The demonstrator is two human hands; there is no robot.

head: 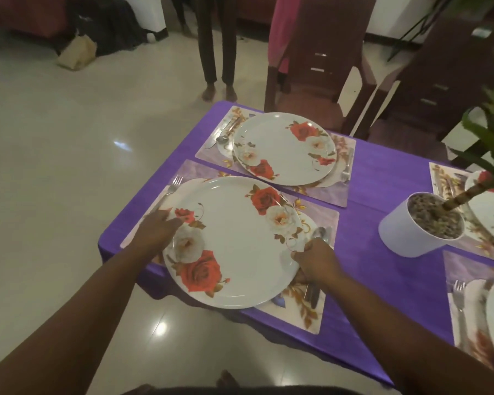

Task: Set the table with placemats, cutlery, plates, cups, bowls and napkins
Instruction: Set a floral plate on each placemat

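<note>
Two hands hold the near plate (240, 240) at opposite rims over its placemat (303, 306) on the bench (382, 269). The left hand (157, 228) lies with fingers fairly straight against the rim; the right hand (315, 259) curls round the other edge. I would centre the plate between the fork (173, 185) and the spoon (320, 233), lowering it flat. Whether it already rests down I cannot tell; the right hand hides the cutlery beneath it.
</note>
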